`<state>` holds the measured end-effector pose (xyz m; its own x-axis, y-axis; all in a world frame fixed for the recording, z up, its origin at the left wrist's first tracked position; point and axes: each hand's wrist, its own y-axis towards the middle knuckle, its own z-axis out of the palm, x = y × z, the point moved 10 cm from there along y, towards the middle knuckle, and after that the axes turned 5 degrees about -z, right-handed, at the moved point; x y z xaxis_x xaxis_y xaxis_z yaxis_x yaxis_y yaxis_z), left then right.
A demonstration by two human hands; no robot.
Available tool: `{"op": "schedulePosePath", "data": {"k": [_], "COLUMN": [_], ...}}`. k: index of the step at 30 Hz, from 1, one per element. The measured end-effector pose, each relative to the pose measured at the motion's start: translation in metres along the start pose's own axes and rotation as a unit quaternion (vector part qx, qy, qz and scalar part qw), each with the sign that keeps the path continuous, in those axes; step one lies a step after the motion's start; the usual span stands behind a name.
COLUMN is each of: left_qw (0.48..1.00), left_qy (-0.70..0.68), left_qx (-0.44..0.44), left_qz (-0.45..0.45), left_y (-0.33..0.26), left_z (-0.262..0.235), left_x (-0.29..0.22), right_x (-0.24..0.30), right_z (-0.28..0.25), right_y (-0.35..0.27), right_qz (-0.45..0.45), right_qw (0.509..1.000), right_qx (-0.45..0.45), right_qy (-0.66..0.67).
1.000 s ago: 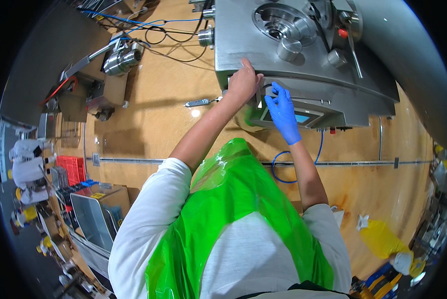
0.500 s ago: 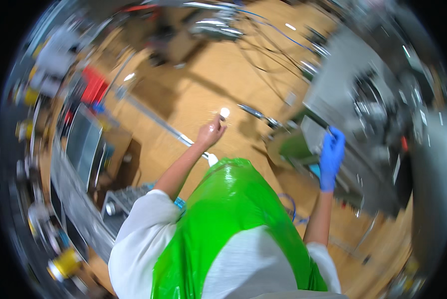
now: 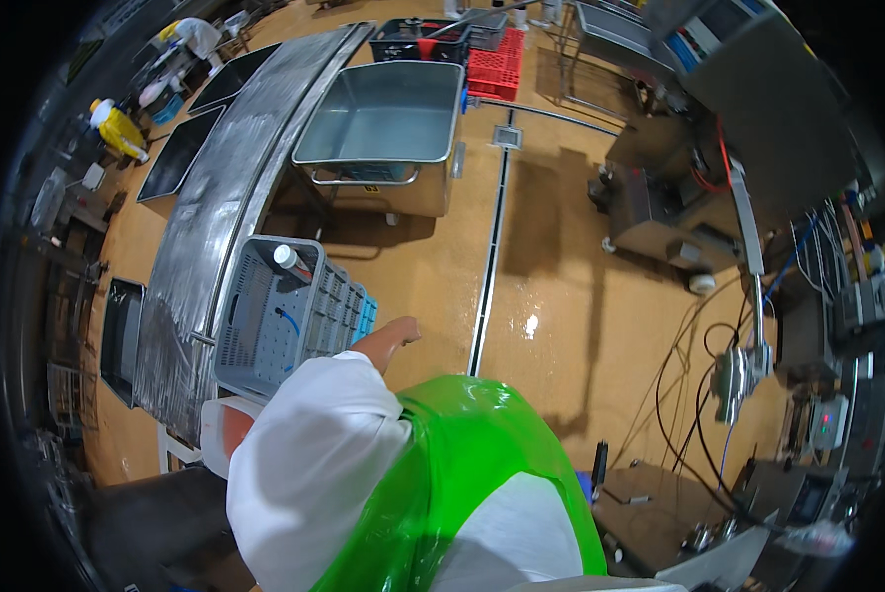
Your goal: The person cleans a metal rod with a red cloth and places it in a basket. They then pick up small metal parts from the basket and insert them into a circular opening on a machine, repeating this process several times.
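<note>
My bare left hand is ahead of my white sleeve, to the right of a grey perforated crate and above the wet floor. Its fingers look curled in, and nothing shows in them. A blue patch at the right edge of my green apron appears to be my gloved right hand. The apron and sleeve hide most of it, so its fingers do not show. Just beside it stands a black upright handle-like piece. The grey crate holds a white cylinder and a thin blue strip.
A long steel table runs along the left, with a wheeled steel tub beside it. Red crates stand at the back. A floor drain runs ahead. Wheeled machinery and hanging cables are at the right; two people in yellow work far left.
My view has turned left, bringing the tub, crates and steel table toward the middle. The blue-gloved right hand, plainly seen beside a steel machine before, is now mostly hidden.
</note>
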<state>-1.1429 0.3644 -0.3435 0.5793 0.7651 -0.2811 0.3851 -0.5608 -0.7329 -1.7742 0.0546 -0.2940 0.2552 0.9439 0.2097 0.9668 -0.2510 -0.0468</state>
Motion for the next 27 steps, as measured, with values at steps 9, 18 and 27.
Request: {"op": "schedulePosePath", "data": {"k": [9, 18, 27], "left_qw": [0.967, 0.928, 0.845], "left_qy": [-0.233, -0.332, -0.485], "left_qx": [-0.045, -0.037, -0.133], "left_qz": [-0.095, -0.165, -0.183], "left_y": [0.046, 0.140, 0.274], "left_z": [-0.133, -0.285, -0.497], "left_x": [0.061, 0.051, 0.106], "right_x": [-0.098, -0.271, -0.089], "right_z": [-0.008, -0.060, -0.539], "right_y": [0.094, 0.514, 1.017], "right_qz": [0.612, 0.497, 0.004], "right_qw": [0.592, 0.677, 0.899], "right_qx": [0.168, 0.043, -0.366], "right_qy": [0.496, 0.541, 0.241]}}
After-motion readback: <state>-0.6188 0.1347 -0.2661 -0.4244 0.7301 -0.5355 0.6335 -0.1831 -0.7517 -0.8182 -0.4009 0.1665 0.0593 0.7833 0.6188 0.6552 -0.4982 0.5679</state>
